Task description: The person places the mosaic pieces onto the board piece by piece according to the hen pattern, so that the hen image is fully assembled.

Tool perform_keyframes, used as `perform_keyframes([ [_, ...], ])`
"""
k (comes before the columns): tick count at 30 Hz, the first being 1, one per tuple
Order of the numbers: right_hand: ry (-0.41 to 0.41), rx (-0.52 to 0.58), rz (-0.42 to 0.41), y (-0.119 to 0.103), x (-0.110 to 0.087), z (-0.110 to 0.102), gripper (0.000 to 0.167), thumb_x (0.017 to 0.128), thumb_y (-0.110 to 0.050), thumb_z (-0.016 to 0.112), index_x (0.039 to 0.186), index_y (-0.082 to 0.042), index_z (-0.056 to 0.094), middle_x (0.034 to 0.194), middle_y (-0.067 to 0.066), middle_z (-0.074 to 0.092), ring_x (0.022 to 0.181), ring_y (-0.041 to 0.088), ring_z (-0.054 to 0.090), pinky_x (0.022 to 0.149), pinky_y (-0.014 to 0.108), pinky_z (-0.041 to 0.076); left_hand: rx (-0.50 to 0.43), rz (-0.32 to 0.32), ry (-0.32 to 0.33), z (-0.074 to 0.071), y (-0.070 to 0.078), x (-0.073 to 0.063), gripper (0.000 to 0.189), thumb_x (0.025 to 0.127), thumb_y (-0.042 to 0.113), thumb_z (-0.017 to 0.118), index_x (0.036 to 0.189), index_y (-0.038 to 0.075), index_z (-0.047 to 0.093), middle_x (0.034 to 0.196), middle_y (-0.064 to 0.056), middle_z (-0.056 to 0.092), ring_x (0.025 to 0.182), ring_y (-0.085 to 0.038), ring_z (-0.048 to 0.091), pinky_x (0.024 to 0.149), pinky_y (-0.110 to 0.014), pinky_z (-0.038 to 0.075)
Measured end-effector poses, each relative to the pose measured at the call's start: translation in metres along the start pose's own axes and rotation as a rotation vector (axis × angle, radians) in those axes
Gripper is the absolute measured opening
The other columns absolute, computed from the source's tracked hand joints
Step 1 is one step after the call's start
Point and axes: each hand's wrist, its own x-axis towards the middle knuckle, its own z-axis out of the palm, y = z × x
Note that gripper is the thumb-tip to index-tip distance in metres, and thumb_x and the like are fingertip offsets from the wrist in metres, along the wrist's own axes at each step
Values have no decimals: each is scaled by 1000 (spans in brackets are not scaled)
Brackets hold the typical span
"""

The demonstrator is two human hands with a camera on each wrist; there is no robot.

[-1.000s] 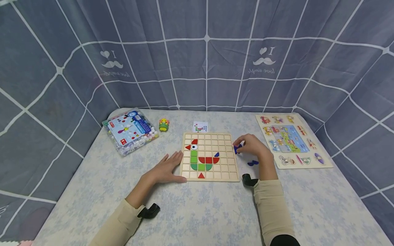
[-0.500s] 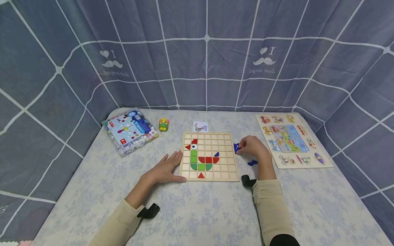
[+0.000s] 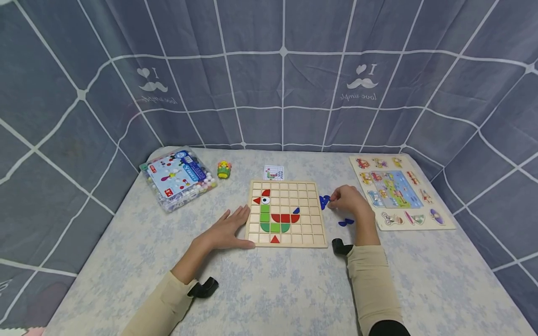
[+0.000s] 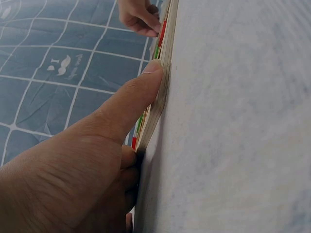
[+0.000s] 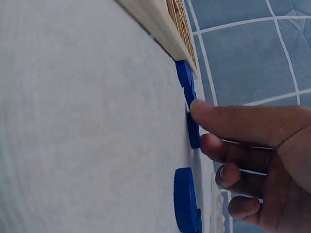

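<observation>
My left hand [image 3: 227, 229] lies at the left edge of a wooden grid board [image 3: 307, 238], fingers spread. Its thumb rests along the board's edge in the left wrist view. Red, green and blue pieces on the board form a bird-like figure with a round eye piece [image 3: 265, 200]. Just right of the board, my right hand [image 3: 348, 199] has its thumb and index finger at a blue piece [image 5: 193, 130], pinching it low at the table. More blue pieces [image 3: 322, 202] lie beside the board's right edge, and curved blue pieces [image 3: 346, 222] lie nearer my wrist.
A small picture card [image 3: 274, 172] lies behind the board. At the back left are a clear pack of beads [image 3: 178, 179] and a small toy figure [image 3: 224, 169]. A wooden picture puzzle [image 3: 399, 193] takes up the right side. Curtains close off the back.
My right hand has drawn slightly right, away from the board's edge, and more of the blue pieces shows beside its fingertips. The left hand stays in place.
</observation>
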Motion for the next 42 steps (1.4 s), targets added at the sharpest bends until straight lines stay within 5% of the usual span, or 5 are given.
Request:
perform_keyframes([
  [18, -11, -13, 44, -5, -3, -4, 9, 84, -13, 73, 92, -9, 74, 94, 9, 68, 89, 24, 56, 79, 38, 49, 4, -5, -3, -3, 1, 0, 111, 80, 60, 70, 157, 7, 10, 165, -11, 9, 153, -29, 6, 124, -51, 2],
  [29, 13, -78, -232, -41, 3, 3, 12, 84, -9, 74, 95, -5, 75, 101, 13, 72, 89, 25, 63, 77, 40, 53, 7, -21, -2, -3, 1, 0, 111, 80, 61, 70, 157, 7, 10, 165, -10, 9, 153, -27, 6, 125, -51, 2],
  [42, -6, -172, -303, -70, 7, 25, 8, 84, -7, 75, 91, -11, 76, 100, 5, 73, 94, 22, 65, 83, 39, 54, -7, -19, -3, 0, 1, 1, 111, 80, 62, 69, 157, 8, 10, 165, -9, 9, 153, -27, 7, 125, -51, 2],
])
